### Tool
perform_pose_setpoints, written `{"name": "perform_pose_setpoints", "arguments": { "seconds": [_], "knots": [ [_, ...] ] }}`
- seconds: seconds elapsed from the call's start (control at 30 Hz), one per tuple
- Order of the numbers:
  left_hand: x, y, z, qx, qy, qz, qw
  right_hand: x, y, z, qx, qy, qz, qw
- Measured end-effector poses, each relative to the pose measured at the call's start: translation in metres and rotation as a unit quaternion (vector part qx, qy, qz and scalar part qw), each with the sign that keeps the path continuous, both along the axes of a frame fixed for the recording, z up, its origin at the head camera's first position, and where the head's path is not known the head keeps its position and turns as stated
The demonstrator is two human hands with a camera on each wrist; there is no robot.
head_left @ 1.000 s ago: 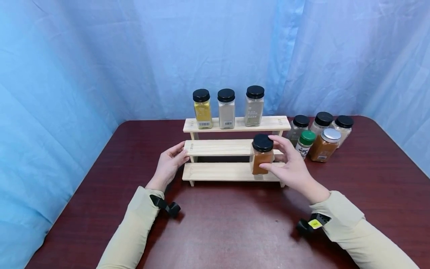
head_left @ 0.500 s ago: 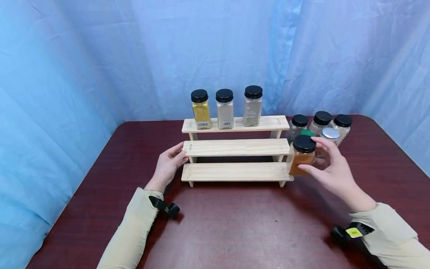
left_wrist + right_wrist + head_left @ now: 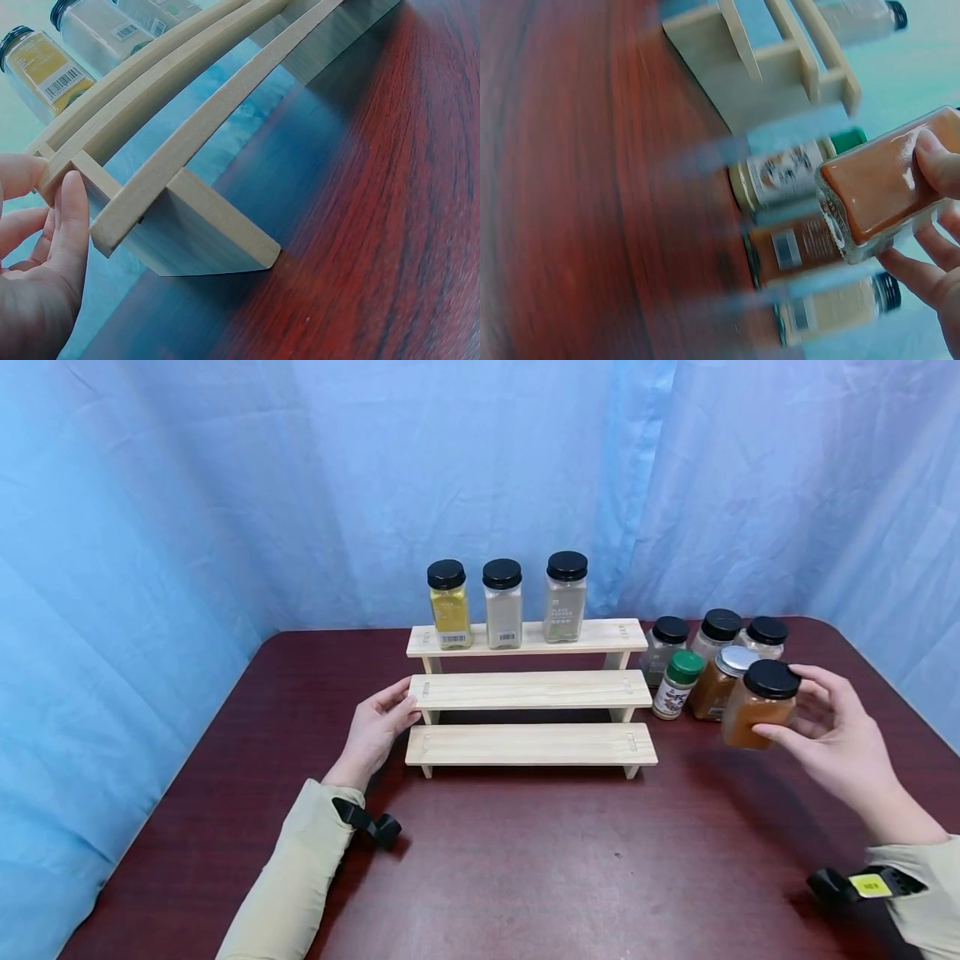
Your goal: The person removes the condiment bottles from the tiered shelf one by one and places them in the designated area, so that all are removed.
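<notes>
My right hand [image 3: 847, 743] grips a square glass spice jar [image 3: 756, 718] of orange-brown powder with a black lid. Thumb and fingers are on opposite sides of it, and it is raised off the table with its base tilted slightly left. In the right wrist view, the jar's base [image 3: 836, 217] overlaps the standing jars behind. At the other side, my left hand [image 3: 377, 722] pinches the left end of the middle step of a three-tier wooden rack [image 3: 528, 691]. Three black-lidded spice jars, one yellow [image 3: 450, 610] and two greyish [image 3: 503, 612], stand on the top step.
Right of the rack several jars stand close together: a green-capped bottle [image 3: 672, 693], a silver-lidded brown jar [image 3: 712, 693] and black-lidded jars, one of them pale [image 3: 763, 643]. They stand on a dark red table [image 3: 525, 860]. Blue curtains [image 3: 480, 485] surround its back and sides.
My right hand has carried the orange-brown jar rightward, from the rack's right part to beyond its end, in front of the grouped jars. My left hand stays at the rack.
</notes>
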State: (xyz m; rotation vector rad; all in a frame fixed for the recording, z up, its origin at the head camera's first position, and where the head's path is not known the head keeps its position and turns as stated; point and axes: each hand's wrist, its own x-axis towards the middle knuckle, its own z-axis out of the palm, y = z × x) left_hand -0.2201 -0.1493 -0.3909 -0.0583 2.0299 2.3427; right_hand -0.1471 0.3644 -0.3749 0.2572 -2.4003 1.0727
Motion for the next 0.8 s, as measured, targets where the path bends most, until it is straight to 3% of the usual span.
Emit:
{"name": "perform_pose_setpoints", "arguments": {
  "seconds": [0.1,0.4,0.53,0.8],
  "knots": [
    [0.000,0.000,0.000,-0.002,-0.002,0.001,1.0000,-0.011,0.029,-0.015,0.017,-0.006,-0.033,0.9993],
    [0.001,0.000,0.002,0.001,-0.001,-0.002,1.0000,-0.050,0.104,-0.049,0.050,-0.031,-0.078,0.9952],
    [0.001,0.000,0.002,0.002,-0.002,-0.001,1.0000,-0.061,0.111,-0.055,0.062,-0.050,-0.098,0.9920],
    [0.000,0.000,0.000,-0.001,-0.003,0.002,1.0000,-0.068,0.107,-0.060,0.072,-0.070,-0.095,0.9904]
  ]
}}
